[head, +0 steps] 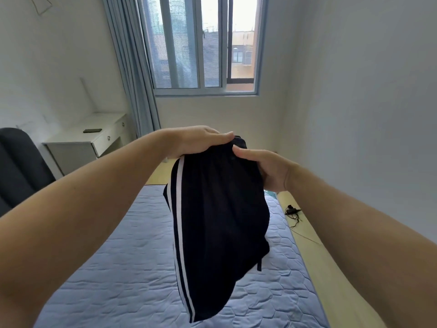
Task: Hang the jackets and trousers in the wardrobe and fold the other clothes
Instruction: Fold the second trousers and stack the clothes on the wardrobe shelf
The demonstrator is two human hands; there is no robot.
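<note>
Now gripping the black striped garment (217, 221) by its bunched top with left hand (198, 140) and right hand (267, 169), dangling it over the bed's (113, 268) middle. Probably handling soft, light, floppy; best pinching the waistband corners.

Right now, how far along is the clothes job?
Done: nothing provable; no folded pile or hung clothes are in view. In hand: the left hand and right hand grip the top of a black striped garment, which hangs above the bed. Left: hang or fold it; nowhere to hang shows here. A teal scrap behind it may be more clothing.
</note>
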